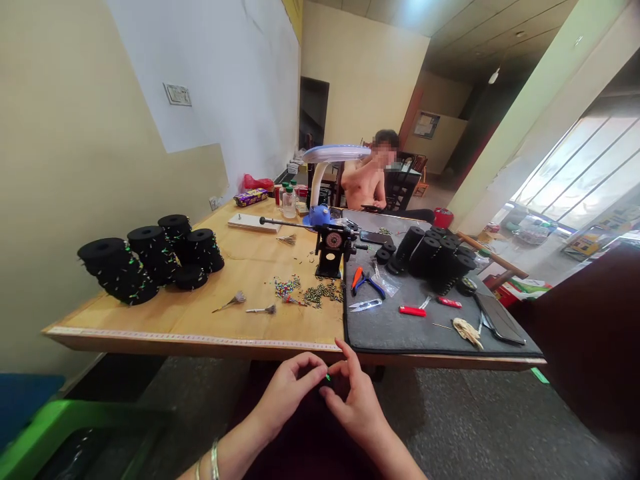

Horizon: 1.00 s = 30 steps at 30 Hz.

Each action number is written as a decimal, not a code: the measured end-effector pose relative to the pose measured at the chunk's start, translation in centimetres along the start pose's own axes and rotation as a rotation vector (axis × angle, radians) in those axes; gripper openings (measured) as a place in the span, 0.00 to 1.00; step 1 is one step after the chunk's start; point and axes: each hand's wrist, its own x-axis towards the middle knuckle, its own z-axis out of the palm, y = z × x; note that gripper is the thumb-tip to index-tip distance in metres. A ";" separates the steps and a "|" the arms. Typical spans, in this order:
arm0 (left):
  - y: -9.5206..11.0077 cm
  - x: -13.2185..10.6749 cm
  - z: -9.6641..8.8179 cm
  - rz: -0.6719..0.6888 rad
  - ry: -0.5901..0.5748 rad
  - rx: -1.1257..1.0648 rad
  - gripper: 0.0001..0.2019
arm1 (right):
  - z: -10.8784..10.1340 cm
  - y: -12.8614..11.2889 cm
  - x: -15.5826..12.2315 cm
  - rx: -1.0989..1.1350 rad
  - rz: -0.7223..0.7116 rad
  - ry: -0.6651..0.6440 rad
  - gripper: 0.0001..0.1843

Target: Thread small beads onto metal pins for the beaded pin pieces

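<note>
My left hand [293,387] is held just in front of the table's near edge, thumb and forefinger pinched at a tiny bright green piece [328,377]. Close against it, my right hand [356,393] has one finger raised and its thumb and another finger curled in around the same green piece. Something dark seems to lie under the fingertips, too hard to make out against the dark lap. On the table beyond lie a pile of small dark beads or fittings [323,293] and a heap of many-coloured bits [287,287].
Black foam rolls [107,267] stuck with green-tipped pieces stand at left; more black rolls [425,257] stand on the grey mat [395,337]. A winding device [330,247], blue lamp [317,215], pliers [367,285] and snips [366,305] lie between. A person [367,183] sits behind.
</note>
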 end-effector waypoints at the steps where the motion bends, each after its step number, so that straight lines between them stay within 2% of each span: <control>1: 0.0 0.1 0.0 0.006 0.009 0.009 0.10 | -0.1 -0.1 0.0 -0.001 0.005 -0.008 0.43; 7: -0.8 0.5 -0.5 -0.082 0.076 -0.222 0.11 | -0.3 -0.3 -0.1 0.111 0.107 -0.054 0.40; 13: -1.5 0.7 -1.4 -0.225 0.202 -0.506 0.16 | -0.5 0.7 0.0 0.258 0.197 -0.002 0.33; 16: -1.6 0.5 -1.7 -0.245 0.251 -0.531 0.16 | -0.5 0.7 -0.1 0.277 0.203 -0.004 0.33; 18: -1.5 0.1 -1.8 -0.242 0.249 -0.464 0.16 | -0.6 0.3 -0.2 0.249 0.195 -0.015 0.35; 20: -1.3 -0.4 -1.7 -0.214 0.181 -0.342 0.16 | -0.7 -0.1 -0.2 0.200 0.184 -0.032 0.37; 22: -1.0 -0.8 -1.6 -0.152 0.066 -0.209 0.16 | -0.8 -0.4 -0.2 0.144 0.170 -0.049 0.40; 25: -0.9 -1.1 -1.5 -0.079 -0.066 -0.063 0.20 | -1.0 -0.7 0.0 0.141 0.161 -0.062 0.41; 27: -1.0 -1.2 -1.6 -0.091 -0.103 -0.025 0.21 | -1.1 -0.5 0.2 0.211 0.183 -0.044 0.39; 30: -1.2 -1.3 -1.7 -0.185 -0.211 -0.040 0.20 | -1.2 -0.1 0.5 0.323 0.225 0.006 0.35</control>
